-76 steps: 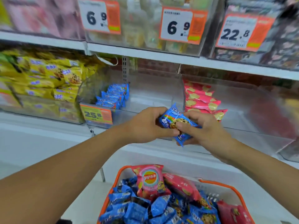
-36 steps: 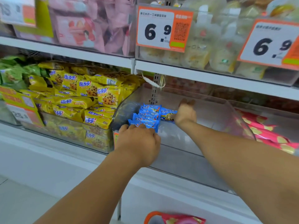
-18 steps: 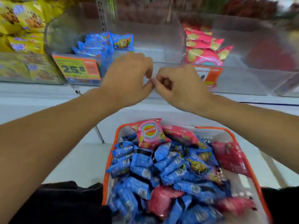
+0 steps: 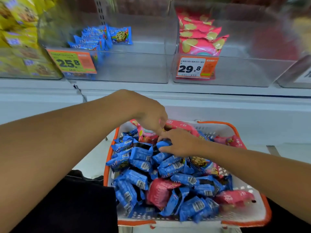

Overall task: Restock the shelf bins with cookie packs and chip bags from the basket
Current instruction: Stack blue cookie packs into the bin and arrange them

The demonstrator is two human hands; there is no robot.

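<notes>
1. A shop aisle is filling the view: white shelving with clear bins is standing beyond both hands, and an orange-rimmed white basket (image 4: 249, 214) is sitting below them, nearest the viewer.
2. The basket is holding a heap of blue cookie packs (image 4: 138, 179) with a few pink chip bags (image 4: 159, 190) mixed in, most of them lying nearer the viewer than the hands.
3. The right hand (image 4: 180, 142) is reaching into the far half of the heap, and its curled fingers are closing round one blue pack (image 4: 162, 144) lying under the fingertips.
4. The left hand (image 4: 148, 113) is hovering just beyond and left of the right one, fingers pointing down at a pink bag (image 4: 146, 134); blur is hiding the fingertips, so I cannot tell whether it is gripping anything.
5. Judging from this, the pick is under way. It should go best by pinching the pack across its middle, lifting it straight up so that neighbours are not dragged out, and letting the left hand steady the heap.
6. Well beyond the hands, the blue-pack bin (image 4: 117, 68) is standing up and left with a short row at its left end, so the new pack belongs beside that row.
7. The chip bin (image 4: 235, 71) is standing up and right of the hands, with a pink stack at its left end.
</notes>
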